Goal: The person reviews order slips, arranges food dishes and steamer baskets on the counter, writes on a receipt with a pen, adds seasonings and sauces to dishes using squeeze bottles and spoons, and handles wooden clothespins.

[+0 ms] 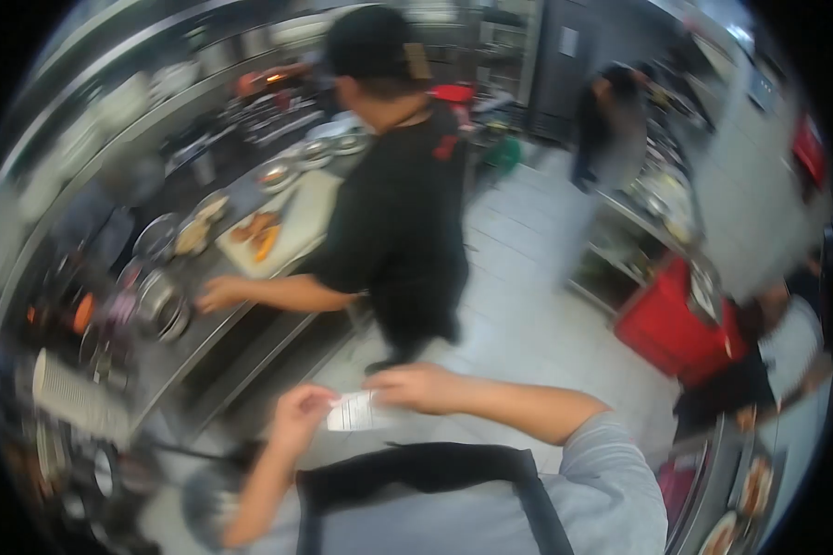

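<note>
Paper slip (352,414), lower ctr: prob. light, limp, tears easily. L hand (300,409) & R hand (420,387) pinch opp. edges; best hold there.

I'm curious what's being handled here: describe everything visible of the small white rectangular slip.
The small white rectangular slip looks like thin paper, slightly tilted, with faint dark marks too blurred to read. It is held up in mid-air: the left hand grips its left side, the right hand its upper right.
</note>
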Tool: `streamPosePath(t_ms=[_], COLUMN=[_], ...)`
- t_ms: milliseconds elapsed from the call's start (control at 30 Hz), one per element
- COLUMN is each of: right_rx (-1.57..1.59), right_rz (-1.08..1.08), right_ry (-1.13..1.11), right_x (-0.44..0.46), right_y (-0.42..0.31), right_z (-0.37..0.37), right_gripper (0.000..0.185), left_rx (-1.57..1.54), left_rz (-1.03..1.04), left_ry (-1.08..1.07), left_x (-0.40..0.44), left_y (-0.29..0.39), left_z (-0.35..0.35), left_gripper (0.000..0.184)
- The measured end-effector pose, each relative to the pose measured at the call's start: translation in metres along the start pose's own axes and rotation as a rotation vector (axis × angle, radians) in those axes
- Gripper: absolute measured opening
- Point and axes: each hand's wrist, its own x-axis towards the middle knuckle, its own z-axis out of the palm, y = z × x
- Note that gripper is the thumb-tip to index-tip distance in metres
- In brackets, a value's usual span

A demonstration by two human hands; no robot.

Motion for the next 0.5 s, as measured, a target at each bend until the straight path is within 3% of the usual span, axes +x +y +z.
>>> streamPosePath(t_ms=[33, 100, 167, 200, 233, 267, 333, 400, 500], right_rx=[-0.019, -0.109, 0.005, -0.17, -0.169, 0.086, 0.21, 0.613, 0.623], right_rz=[-0.016, -0.293, -0.38, -0.308, -0.327, -0.215, -0.139, 0.041, 0.044], right_ry=[0.025, 0.027, 0.288, 0.274, 0.418, 0.57, 0.701, 0.865, 1.009], right_x=[0.027, 0.081, 0.14, 0.172, 0.213, 0.243, 0.31, 0.357, 0.405], right_y=[-0.004, 0.017, 0.023, 0.044, 0.084, 0.098, 0.164, 0.208, 0.28], right_z=[-0.017, -0.047, -0.094, -0.109, -0.126, -0.149, -0.2, -0.236, -0.275], right_gripper=[0.024, 0.023, 0.022, 0.025, 0.031, 0.038, 0.041, 0.047, 0.049], left_rx=[-0.013, 0.024, 0.012, 0.014, 0.059, 0.097, 0.028, 0.053, 0.159], left_rz=[0.011, 0.073, 0.137, 0.158, 0.178, 0.201, 0.145, 0.132, 0.09], left_ry=[0.082, 0.201, 0.379, 0.473, 0.555, 0.636, 0.78, 0.882, 1.038], left_x=[0.001, -0.002, -0.01, -0.016, -0.022, -0.029, -0.041, -0.047, -0.056], left_y=[0.004, 0.005, 0.014, 0.014, 0.008, 0.001, -0.006, -0.013, -0.029], left_z=[-0.009, -0.039, -0.065, -0.081, -0.101, -0.12, -0.145, -0.159, -0.169], left_gripper=[0.015, 0.037, 0.048, 0.047, 0.047, 0.046, 0.045, 0.042, 0.04])
